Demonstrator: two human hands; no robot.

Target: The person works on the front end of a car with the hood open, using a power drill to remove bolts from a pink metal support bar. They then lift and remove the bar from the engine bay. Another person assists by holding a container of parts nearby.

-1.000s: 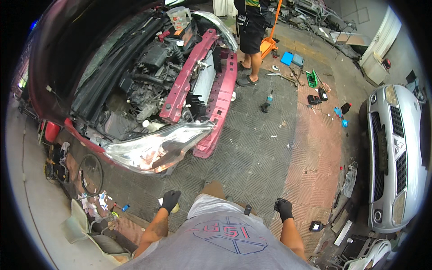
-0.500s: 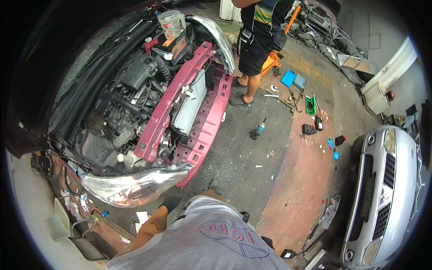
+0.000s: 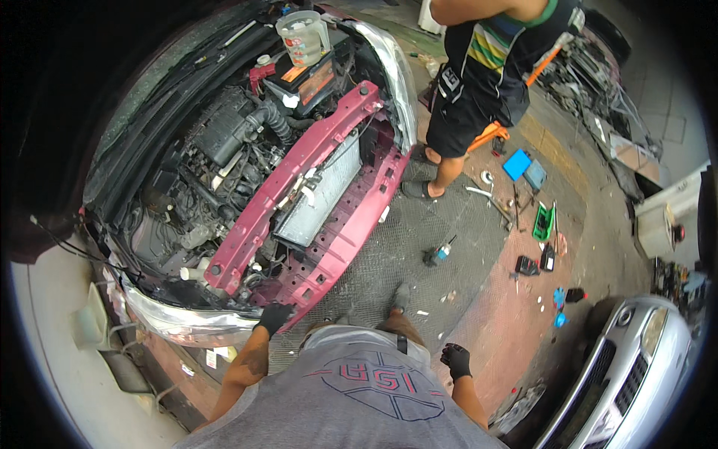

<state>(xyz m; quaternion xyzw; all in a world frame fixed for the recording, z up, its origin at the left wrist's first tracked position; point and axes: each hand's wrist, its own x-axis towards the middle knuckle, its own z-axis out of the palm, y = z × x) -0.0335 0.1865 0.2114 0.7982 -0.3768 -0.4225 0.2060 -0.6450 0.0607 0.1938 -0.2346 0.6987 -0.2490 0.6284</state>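
Over the near front corner of a car with its hood raised is my left hand (image 3: pixel 275 318), in a black glove. Its fingers stretch toward the lower end of the red front panel (image 3: pixel 340 258), beside the clear headlight (image 3: pixel 187 323); whether they press on it I cannot tell. My right hand (image 3: pixel 457 361), also gloved in black, hangs at my right side above the floor. Its fingers are loosely bent, and I see nothing in them. Behind the red crossbar (image 3: pixel 288 187) lies the exposed engine (image 3: pixel 224 135). A clear plastic jug (image 3: pixel 303 41) stands on the battery (image 3: pixel 308 78).
Another person (image 3: pixel 479 90) stands beyond the car's far front corner, next to an orange jack (image 3: pixel 490 136). A power tool (image 3: pixel 440 253), a green tray (image 3: pixel 544 221) and a blue case (image 3: pixel 516 164) lie on the floor. A silver car (image 3: pixel 636 374) is at the right.
Both my gloved hands have come into view, the left at the car's front corner, the right at my side. My view has shifted, and more of the other person shows.
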